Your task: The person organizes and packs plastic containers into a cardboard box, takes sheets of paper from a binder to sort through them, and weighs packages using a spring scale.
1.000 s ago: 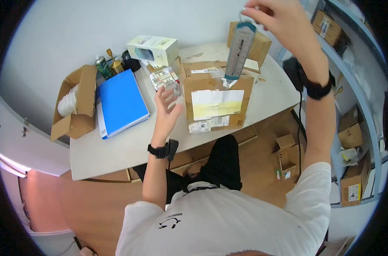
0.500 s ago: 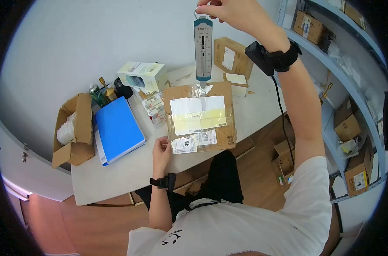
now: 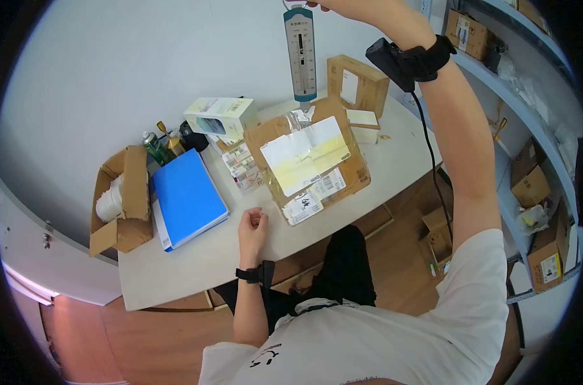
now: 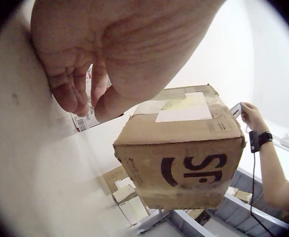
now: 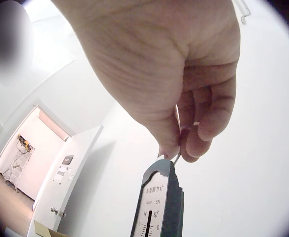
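Observation:
My right hand [image 5: 184, 74] pinches the wire ring of a spring scale [image 3: 301, 54], high at the top of the head view. The scale hangs almost upright, a teal-framed strip with a printed face. From its lower end hangs a taped cardboard box [image 3: 360, 170], turned at an angle, with white and yellow labels on top. In the left wrist view the box [image 4: 184, 173] shows up raised above the tabletop. Near the table's front edge rests my left hand [image 3: 253, 234], fingers loosely curled, holding nothing, to the left of the box.
On the table [image 3: 176, 282] lie a blue binder [image 3: 190, 192], an open carton [image 3: 136, 186] with a white roll, a white product box [image 3: 221, 115] and small packets [image 3: 243, 168]. Another carton [image 3: 362, 83] stands behind. Shelves [image 3: 497, 83] with boxes line the right side.
The right hand has moved left and up with the scale, and the box has risen and twisted round. My left hand has drawn back to the table edge, its fingers curling in.

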Motion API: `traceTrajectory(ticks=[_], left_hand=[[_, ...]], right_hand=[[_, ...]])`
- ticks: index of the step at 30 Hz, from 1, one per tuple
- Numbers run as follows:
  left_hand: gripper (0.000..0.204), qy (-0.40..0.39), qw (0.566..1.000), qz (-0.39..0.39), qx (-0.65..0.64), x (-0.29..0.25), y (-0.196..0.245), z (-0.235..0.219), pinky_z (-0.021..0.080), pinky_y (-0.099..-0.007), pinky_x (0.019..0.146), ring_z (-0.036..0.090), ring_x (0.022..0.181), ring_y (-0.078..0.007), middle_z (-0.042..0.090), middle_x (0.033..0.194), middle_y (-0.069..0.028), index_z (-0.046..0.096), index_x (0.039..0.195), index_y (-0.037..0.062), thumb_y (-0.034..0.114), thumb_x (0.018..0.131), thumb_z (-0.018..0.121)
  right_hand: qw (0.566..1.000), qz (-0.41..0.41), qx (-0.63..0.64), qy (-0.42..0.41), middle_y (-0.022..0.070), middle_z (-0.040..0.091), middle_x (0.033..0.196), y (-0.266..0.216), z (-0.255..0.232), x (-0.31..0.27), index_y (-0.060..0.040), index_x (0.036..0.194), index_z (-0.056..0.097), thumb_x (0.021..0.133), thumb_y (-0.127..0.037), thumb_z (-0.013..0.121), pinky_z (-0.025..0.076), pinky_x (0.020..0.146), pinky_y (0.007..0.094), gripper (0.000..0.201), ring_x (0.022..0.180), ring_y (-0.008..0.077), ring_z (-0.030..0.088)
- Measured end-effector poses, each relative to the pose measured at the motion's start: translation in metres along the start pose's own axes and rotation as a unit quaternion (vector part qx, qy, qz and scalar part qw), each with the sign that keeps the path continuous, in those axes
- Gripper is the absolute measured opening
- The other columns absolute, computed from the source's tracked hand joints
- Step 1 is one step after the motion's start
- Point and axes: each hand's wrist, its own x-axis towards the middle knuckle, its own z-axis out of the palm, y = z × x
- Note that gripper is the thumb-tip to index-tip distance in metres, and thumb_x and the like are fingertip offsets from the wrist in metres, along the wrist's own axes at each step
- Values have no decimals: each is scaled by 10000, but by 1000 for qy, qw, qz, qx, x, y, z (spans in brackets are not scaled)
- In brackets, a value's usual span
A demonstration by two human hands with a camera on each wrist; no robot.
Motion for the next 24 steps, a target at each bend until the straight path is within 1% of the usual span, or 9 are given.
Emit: traceTrajectory(ticks=[2,7,9,12,14,16,21,24], left_hand=[[236,0,1000,-1,12,-3,5,0,495,-257,744,575,793,-102,623,918,-22,628,1159,-5,100,952,669],[228,3,1000,-2,18,-3,7,2,500,-255,742,577,790,-102,625,913,-25,627,1148,-9,82,944,669],[226,4,999,11,36,-1,6,1,504,-259,746,583,792,-105,631,912,-31,626,1144,-14,76,940,665],[231,7,999,5,32,-2,7,2,509,-267,752,590,796,-113,639,915,-39,626,1145,-16,77,937,664],[234,8,999,10,41,-3,6,3,512,-272,756,594,796,-118,644,921,-43,626,1146,-15,79,935,664],[237,8,999,16,49,-3,5,4,514,-277,759,598,795,-123,649,926,-46,626,1146,-15,82,934,665],[187,8,998,14,63,-5,14,4,516,-283,752,602,785,-132,656,918,-54,624,1088,-15,85,934,664],[171,13,998,4,66,-5,10,4,515,-286,748,605,780,-135,657,902,-59,621,1065,-17,86,934,664]], right_hand=[[1000,-7,15,-9,198,724,773,-7,-6,-1,4,917,778,828,-193,728,532,641,368,222,671,289,689],[1000,-3,0,-5,202,723,777,3,0,7,3,919,778,827,-197,728,533,648,375,226,679,299,693],[1000,-7,1,-5,203,723,778,3,3,10,3,921,778,827,-198,729,534,651,377,228,682,302,693],[1000,-18,1,1,199,723,773,2,3,10,3,923,778,829,-197,730,532,644,369,227,671,292,690],[1000,19,8,-10,193,723,764,-3,-4,8,4,925,778,832,-193,731,529,635,358,222,658,272,687],[1000,21,6,-10,190,723,759,-4,-6,7,3,927,779,833,-191,731,527,627,354,221,648,264,684],[1000,19,14,-5,185,723,748,-7,-8,8,9,928,780,835,-183,729,520,602,346,220,627,247,675],[1000,23,17,-3,179,724,743,-12,-10,8,17,925,779,836,-179,728,515,589,341,220,619,236,671]])
